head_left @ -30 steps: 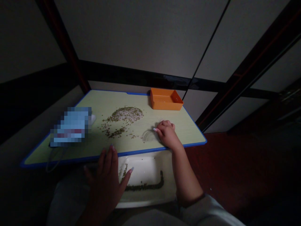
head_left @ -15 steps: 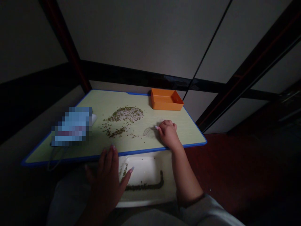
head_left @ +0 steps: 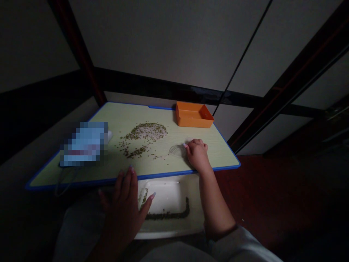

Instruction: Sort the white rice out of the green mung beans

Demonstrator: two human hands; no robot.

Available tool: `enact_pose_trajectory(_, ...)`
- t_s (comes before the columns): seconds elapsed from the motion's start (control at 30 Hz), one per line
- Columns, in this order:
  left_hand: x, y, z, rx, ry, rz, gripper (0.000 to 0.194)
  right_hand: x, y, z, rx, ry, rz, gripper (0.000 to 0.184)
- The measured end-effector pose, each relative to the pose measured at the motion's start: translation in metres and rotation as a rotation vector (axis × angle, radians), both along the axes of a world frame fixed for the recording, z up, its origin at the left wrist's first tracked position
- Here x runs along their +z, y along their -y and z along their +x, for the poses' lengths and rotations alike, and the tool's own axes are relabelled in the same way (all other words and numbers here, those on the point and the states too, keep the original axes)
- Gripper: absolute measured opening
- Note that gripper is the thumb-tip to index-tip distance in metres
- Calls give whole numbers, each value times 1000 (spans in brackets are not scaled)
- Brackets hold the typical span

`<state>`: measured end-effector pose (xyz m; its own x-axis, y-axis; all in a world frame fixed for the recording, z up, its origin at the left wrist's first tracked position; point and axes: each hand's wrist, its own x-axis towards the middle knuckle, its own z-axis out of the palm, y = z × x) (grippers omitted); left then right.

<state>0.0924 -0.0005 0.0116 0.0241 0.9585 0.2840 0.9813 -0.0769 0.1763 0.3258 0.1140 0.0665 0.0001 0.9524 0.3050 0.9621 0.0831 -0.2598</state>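
Observation:
My right hand (head_left: 197, 154) is closed at the right part of the yellow board with a blue edge (head_left: 136, 173). Its fingers grip a clear, curved, see-through thing (head_left: 176, 150), whose rim shows left of the thumb; its exact kind I cannot make out. To its left lies a pile of green beans mixed with white grains (head_left: 148, 131), with loose beans (head_left: 137, 151) scattered in front. My left hand (head_left: 124, 203) is spread open at the board's front edge, holding nothing. Beside its thumb, a white tray (head_left: 169, 198) below the board holds a line of dark green beans (head_left: 169, 216).
An orange open box (head_left: 194, 118) stands at the board's back right. At the left lies a blurred-out blue object (head_left: 84, 143) with a thin cord (head_left: 64, 185) hanging off the front edge. Cabinet panels (head_left: 163, 47) rise close behind the board.
My right hand has shifted very slightly to the right with the clear thing, and more of its rim shows. My left hand stays in place. The piles look the same.

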Motion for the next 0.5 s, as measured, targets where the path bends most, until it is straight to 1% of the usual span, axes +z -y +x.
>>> enact_pose_trajectory(0.2,3,0,1,-4,0,-10,75,0,0,-1,30,-3,-11,27)
enact_pose_trajectory(0.5,2,1,1,6,14,-3,75,0,2,0,91,-65,-17,24)
